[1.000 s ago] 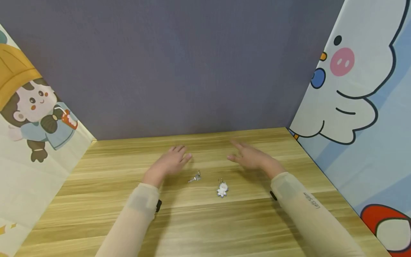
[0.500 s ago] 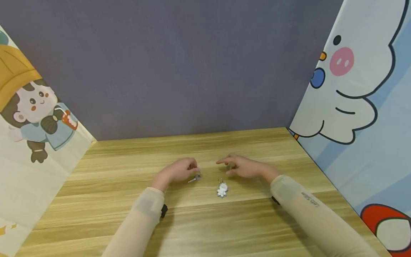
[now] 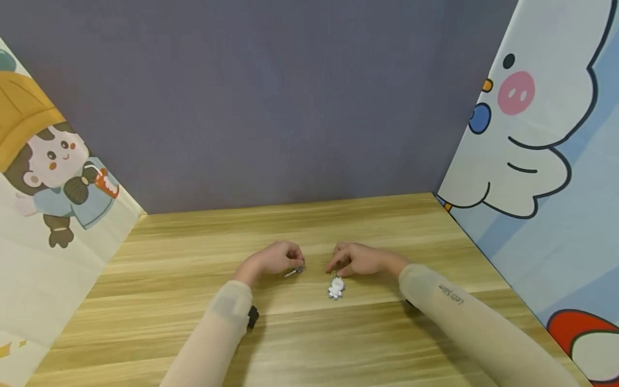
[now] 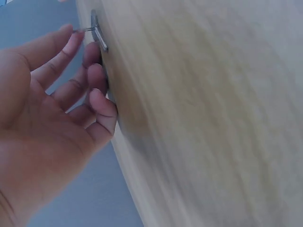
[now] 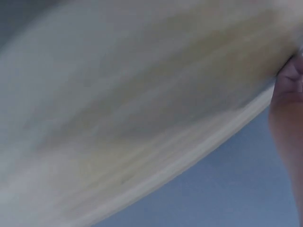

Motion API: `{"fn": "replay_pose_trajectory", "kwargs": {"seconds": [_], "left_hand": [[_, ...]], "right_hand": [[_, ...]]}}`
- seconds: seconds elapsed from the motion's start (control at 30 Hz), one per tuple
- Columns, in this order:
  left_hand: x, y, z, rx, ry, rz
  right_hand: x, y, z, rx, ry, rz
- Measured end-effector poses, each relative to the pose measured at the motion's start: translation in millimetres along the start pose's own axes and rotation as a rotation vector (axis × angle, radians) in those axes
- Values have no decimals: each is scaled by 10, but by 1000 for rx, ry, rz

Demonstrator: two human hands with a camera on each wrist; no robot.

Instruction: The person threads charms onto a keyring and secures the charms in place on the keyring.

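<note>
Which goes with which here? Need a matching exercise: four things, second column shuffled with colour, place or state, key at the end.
Things:
1. left hand
2. figure charm
3. tabletop
4. key

Descriptions:
A. silver-coloured, slim
B. wood-grained, yellowish-brown
C. thumb and finger pinching a small metal ring
D. white, lying just by the fingertips of the right hand

Pairs: 1-C, 2-D, 3-B, 4-A
</note>
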State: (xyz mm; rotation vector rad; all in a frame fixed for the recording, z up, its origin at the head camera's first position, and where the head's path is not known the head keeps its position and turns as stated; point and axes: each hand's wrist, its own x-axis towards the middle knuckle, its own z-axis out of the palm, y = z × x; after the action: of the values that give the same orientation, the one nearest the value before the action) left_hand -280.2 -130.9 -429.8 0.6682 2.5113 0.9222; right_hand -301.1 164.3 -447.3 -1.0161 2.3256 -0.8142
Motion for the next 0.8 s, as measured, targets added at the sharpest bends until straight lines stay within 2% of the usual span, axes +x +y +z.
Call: {"fn": "replay_pose_trajectory", "kwargs": {"seconds": [0.23,0.47,0.8], "left_hand": [[2,-18,16,-76,10,-23],[30,-57,9,-42,15,-57],[14,-32,-14,-43,-34,-34]], "right_hand": [[19,15,14,-30,-9,12],[51,-10,35,-19,4,35],[41,23,54,11,44,59]]}}
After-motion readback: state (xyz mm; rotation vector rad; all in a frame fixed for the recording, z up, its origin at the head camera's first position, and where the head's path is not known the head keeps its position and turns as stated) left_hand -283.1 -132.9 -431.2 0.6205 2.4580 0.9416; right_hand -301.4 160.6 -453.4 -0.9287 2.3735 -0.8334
